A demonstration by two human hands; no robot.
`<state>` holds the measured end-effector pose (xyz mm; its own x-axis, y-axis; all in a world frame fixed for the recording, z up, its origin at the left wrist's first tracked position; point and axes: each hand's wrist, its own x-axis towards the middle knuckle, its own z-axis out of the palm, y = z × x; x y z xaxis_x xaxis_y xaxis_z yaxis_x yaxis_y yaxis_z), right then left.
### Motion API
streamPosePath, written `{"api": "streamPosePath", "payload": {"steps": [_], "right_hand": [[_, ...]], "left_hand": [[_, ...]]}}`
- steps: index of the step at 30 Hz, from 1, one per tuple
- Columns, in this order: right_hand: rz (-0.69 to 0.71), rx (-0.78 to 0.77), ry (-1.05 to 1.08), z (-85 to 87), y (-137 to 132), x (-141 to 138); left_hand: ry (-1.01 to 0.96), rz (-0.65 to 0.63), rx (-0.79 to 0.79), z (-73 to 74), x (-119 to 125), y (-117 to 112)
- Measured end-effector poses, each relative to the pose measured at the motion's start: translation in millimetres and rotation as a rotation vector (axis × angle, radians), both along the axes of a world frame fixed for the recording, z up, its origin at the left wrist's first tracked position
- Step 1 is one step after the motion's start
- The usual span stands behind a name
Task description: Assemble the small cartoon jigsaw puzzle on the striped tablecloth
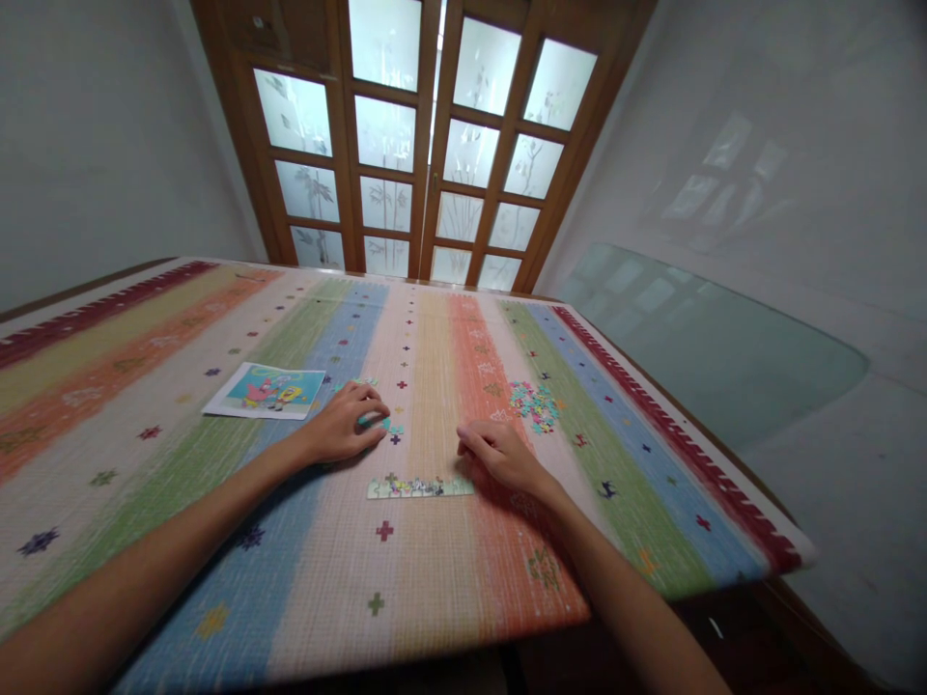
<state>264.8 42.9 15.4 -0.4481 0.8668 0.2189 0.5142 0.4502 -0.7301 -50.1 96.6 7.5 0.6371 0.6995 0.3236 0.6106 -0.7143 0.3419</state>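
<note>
My left hand (348, 425) rests on the tablecloth, its fingers and thumb curved round a teal jigsaw piece (372, 419). Another teal piece (395, 429) lies by the fingertips, and a few more pieces (366, 382) show just behind the knuckles. With fingers curled in and thumb against them, my right hand (499, 456) is over the orange stripe; anything inside it is hidden. Below and between both hands lies a joined strip of puzzle pieces (416, 488), pale green with a patterned middle. Its right end reaches under my right wrist.
To the right, a heap of loose puzzle pieces (534, 406) lies on the striped tablecloth (435, 569). A picture sheet with cartoon figures (267, 391) is left of my left hand. Wooden doors with frosted panes (427, 145) stand beyond the table, and a wall runs along the right.
</note>
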Motion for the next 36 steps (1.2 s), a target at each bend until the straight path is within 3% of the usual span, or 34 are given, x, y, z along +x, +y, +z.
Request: {"api": "streamPosePath", "payload": {"steps": [23,31,36], "right_hand": [[0.028,-0.001,-0.003,1.0,-0.9,-1.4],[0.018,-0.035,0.022,5.2,-3.7,-5.3],[0.108,-0.252,0.169,1.4,-11.0,-13.0]], "left_hand": [[-0.027,-0.015,-0.019,1.8,1.3,-1.0],[-0.317,-0.075,-0.311,15.6,23.6,-20.2],[-0.376,-0.159,-0.381,18.6,48.2,-45.0]]}}
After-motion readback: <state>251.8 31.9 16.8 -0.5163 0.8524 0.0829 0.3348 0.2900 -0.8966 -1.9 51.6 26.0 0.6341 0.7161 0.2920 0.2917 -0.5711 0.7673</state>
